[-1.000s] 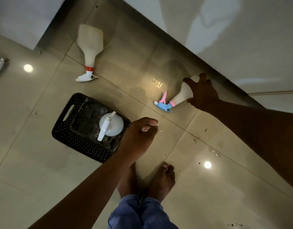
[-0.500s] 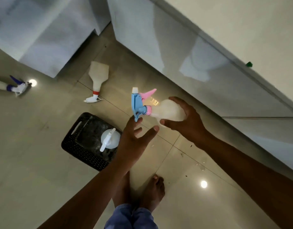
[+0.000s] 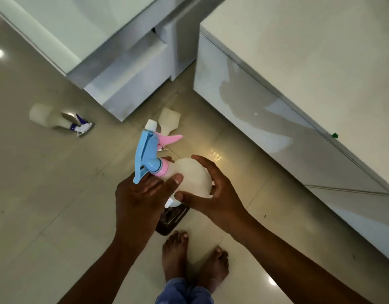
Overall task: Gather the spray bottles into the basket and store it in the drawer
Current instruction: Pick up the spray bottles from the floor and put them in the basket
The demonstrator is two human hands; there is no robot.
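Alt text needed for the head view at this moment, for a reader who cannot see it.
Both hands hold a white spray bottle with a blue and pink trigger head above a dark basket, left hand near the neck, right hand around the body. Two more white bottles, one purple-nozzled, one partly hidden, lie on the tiled floor.

Glossy beige tiled floor [image 3: 46,205] carries 2 translucent white plastic spray bottles lying flat: purple-collared [image 3: 55,119], flat-bodied [image 3: 170,119]; dark perforated plastic basket [image 3: 172,218], largely hidden.

Dim indoor light; lamp glare dots the glossy floor [image 3: 46,194] beyond and below the hands, whose shadow streaks the cabinet [image 3: 266,102]; motion blur softens everything.
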